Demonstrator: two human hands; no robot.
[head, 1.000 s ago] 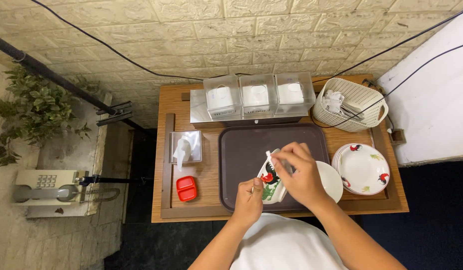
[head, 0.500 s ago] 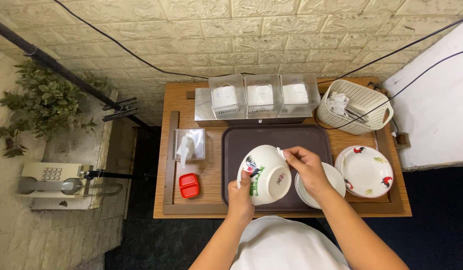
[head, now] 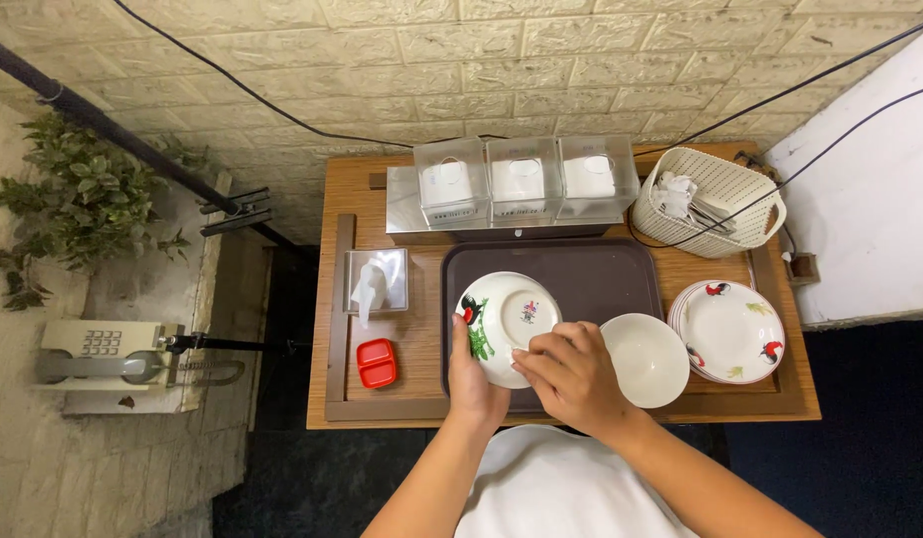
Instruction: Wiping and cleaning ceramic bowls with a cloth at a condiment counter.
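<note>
Bowl: a white bowl [head: 508, 327] with a rooster and green leaf pattern is held upside down, its base turned up toward the camera, above the front left part of the brown tray [head: 601, 274].
Left hand: the left hand [head: 473, 377] is closed on the bowl's near left rim, with the thumb seen against the painted outside.
Right hand: the right hand [head: 573, 375] is laid on the bowl's near right edge, fingers curled over the rim; the bowl is gripped between both hands.
Tray: the tray is set in the middle of the wooden table [head: 332, 329], its front edge hidden by the hands.
Plain bowl: a second white bowl [head: 647, 359] is seen upright at the tray's front right corner, just beside the right hand.
Plates: a stack of plates [head: 728, 331] with rooster pattern is placed near the table's right edge, touching or almost touching the plain bowl.
Basket: a cream basket [head: 720, 204] with cutlery is kept at the back right corner.
Clear boxes: three clear boxes [head: 521, 179] are lined along the back edge, behind the tray.
Tissue holder: a tissue holder [head: 375, 283] is set left of the tray.
Red dish: a small red two-part dish [head: 377, 363] is placed near the front left, just in front of the tissue holder.
</note>
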